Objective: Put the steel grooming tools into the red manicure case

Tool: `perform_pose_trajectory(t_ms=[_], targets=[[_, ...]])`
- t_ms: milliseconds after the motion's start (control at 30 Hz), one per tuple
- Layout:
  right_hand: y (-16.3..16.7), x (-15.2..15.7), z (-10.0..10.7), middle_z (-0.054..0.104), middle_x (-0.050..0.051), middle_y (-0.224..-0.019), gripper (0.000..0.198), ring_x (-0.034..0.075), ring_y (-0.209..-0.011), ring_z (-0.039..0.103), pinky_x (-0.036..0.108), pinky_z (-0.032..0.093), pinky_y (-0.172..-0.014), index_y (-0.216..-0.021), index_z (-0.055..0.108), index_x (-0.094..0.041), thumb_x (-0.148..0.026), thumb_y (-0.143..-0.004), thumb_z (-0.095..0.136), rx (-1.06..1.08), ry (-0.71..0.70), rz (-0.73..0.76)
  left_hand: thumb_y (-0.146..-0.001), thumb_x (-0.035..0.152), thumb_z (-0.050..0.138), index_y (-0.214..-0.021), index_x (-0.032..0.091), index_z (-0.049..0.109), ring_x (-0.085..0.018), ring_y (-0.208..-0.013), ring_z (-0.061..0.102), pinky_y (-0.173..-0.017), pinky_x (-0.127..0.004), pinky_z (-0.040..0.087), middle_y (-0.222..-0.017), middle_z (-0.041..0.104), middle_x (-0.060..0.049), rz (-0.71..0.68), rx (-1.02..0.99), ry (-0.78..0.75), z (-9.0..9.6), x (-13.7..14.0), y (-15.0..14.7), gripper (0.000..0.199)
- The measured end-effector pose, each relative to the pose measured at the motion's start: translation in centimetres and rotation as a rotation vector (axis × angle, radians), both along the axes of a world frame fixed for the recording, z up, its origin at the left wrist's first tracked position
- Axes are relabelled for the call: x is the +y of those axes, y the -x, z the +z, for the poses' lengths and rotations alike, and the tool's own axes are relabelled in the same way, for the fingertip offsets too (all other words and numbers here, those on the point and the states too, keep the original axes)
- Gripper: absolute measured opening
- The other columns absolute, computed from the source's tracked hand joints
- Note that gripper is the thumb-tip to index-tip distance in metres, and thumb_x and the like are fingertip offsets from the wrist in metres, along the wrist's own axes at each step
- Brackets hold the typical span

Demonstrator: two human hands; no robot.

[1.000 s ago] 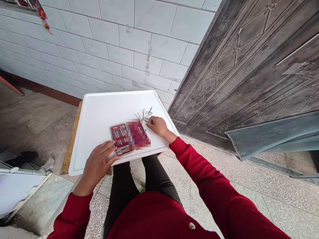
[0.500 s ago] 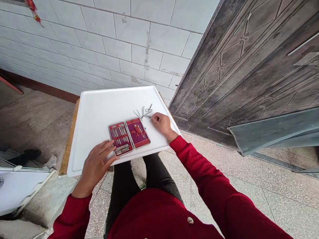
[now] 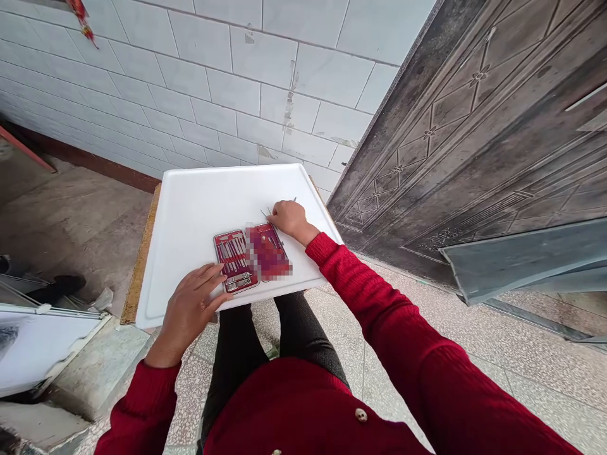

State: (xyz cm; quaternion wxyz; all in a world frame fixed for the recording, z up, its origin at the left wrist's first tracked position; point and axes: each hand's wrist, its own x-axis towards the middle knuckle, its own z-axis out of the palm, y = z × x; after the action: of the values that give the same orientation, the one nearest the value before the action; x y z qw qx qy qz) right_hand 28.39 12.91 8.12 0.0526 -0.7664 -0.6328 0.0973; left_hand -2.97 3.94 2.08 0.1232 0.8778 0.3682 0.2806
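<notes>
An opened manicure set case (image 3: pixel 217 243) lies on a white board (image 3: pixel 190 196), with slim metal tools and nail clippers strapped in its left half. The right half is blurred over. My left hand (image 3: pixel 192 303) rests at the case's left edge, fingers extended and thumb near the lower corner. Above the right half, my right hand (image 3: pixel 290 218) has its fingers closed together over loose metal tools and covers most of them. A thin metal tip (image 3: pixel 264 213) sticks out left of its fingers. What the fingers pinch is hidden.
The board sits on a wooden-edged stand (image 3: pixel 142 253) before a white tiled wall (image 3: pixel 208 82). A dark patterned metal door (image 3: pixel 427 133) stands to the right, with a grey sheet (image 3: pixel 531 256) against it. A white panel (image 3: pixel 47 341) is at lower left.
My right hand has moved left and slightly up, from beside the loose tools to over them. My left hand stays at the case edge. The view has shifted slightly.
</notes>
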Motion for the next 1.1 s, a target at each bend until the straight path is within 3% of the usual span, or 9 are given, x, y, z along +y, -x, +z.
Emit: perform_pose_trajectory(t_ms=[133, 367, 533, 633, 733, 867, 1100], targets=[[0.6, 1.7, 0.3, 0.075, 0.020, -0.112, 0.030, 0.031, -0.105, 0.071, 0.034, 0.055, -0.080, -0.116, 0.073, -0.011, -0.027, -0.095, 0.060, -0.057, 0.036, -0.016, -0.099, 0.068, 0.050, -0.126, 0.026, 0.073, -0.033, -0.136, 0.060, -0.115, -0.055, 0.050, -0.142, 0.068, -0.010, -0.002, 0.006, 0.017, 0.0, -0.1, 0.0, 0.055], [1.4, 1.3, 0.6, 0.073, 0.023, -0.118, 0.039, 0.032, -0.107, 0.070, 0.037, 0.057, -0.083, -0.130, 0.066, -0.007, -0.019, -0.094, 0.058, -0.124, 0.044, 0.045, -0.099, 0.067, 0.051, -0.124, 0.024, 0.074, -0.033, -0.134, 0.061, -0.115, -0.055, 0.050, -0.141, 0.069, -0.011, -0.008, -0.016, -0.007, -0.4, 0.2, 0.0, 0.055], [1.3, 1.4, 0.8, 0.075, 0.021, -0.112, 0.028, 0.031, -0.102, 0.071, 0.034, 0.055, -0.078, -0.114, 0.074, -0.009, -0.015, -0.090, 0.059, -0.073, 0.059, 0.031, -0.099, 0.067, 0.050, -0.124, 0.023, 0.074, -0.034, -0.135, 0.060, -0.113, -0.055, 0.051, -0.142, 0.068, -0.011, -0.001, -0.006, 0.010, -0.2, 0.0, 0.0, 0.056], [0.4, 1.4, 0.6, 0.077, 0.013, -0.095, 0.018, 0.024, -0.088, 0.071, 0.030, 0.053, -0.071, -0.097, 0.077, -0.012, -0.014, -0.084, 0.064, 0.130, -0.007, -0.030, -0.099, 0.068, 0.049, -0.124, 0.024, 0.074, -0.034, -0.135, 0.060, -0.113, -0.056, 0.051, -0.141, 0.068, -0.011, 0.003, -0.005, 0.016, -0.1, -0.1, -0.1, 0.057], [-1.1, 0.6, -0.1, 0.070, 0.004, -0.068, 0.010, 0.014, -0.064, 0.062, 0.025, 0.049, -0.063, -0.073, 0.074, -0.013, -0.012, -0.077, 0.065, 0.551, -0.068, -0.028, -0.099, 0.069, 0.049, -0.124, 0.024, 0.074, -0.034, -0.135, 0.061, -0.113, -0.055, 0.052, -0.140, 0.069, -0.011, 0.001, -0.007, 0.008, 0.0, 0.0, -0.1, 0.057], [-2.9, -1.3, -1.2, 0.058, -0.003, -0.050, 0.004, 0.007, -0.045, 0.045, 0.020, 0.038, -0.048, -0.064, 0.070, -0.013, -0.012, -0.067, 0.072, 1.054, 0.005, -0.003, -0.098, 0.069, 0.049, -0.123, 0.025, 0.074, -0.034, -0.134, 0.061, -0.112, -0.056, 0.052, -0.139, 0.069, -0.011, 0.005, -0.016, 0.012, -0.1, 0.0, -0.1, 0.057], [-2.7, -3.4, -2.2, 0.062, -0.002, -0.051, 0.005, 0.004, -0.040, 0.040, 0.018, 0.030, -0.041, -0.064, 0.070, -0.012, -0.008, -0.064, 0.073, 1.307, -0.017, -0.061, -0.097, 0.070, 0.050, -0.121, 0.024, 0.075, -0.034, -0.134, 0.061, -0.114, -0.056, 0.050, -0.140, 0.069, -0.012, -0.008, -0.010, -0.006, 0.0, 0.1, -0.1, 0.057]])
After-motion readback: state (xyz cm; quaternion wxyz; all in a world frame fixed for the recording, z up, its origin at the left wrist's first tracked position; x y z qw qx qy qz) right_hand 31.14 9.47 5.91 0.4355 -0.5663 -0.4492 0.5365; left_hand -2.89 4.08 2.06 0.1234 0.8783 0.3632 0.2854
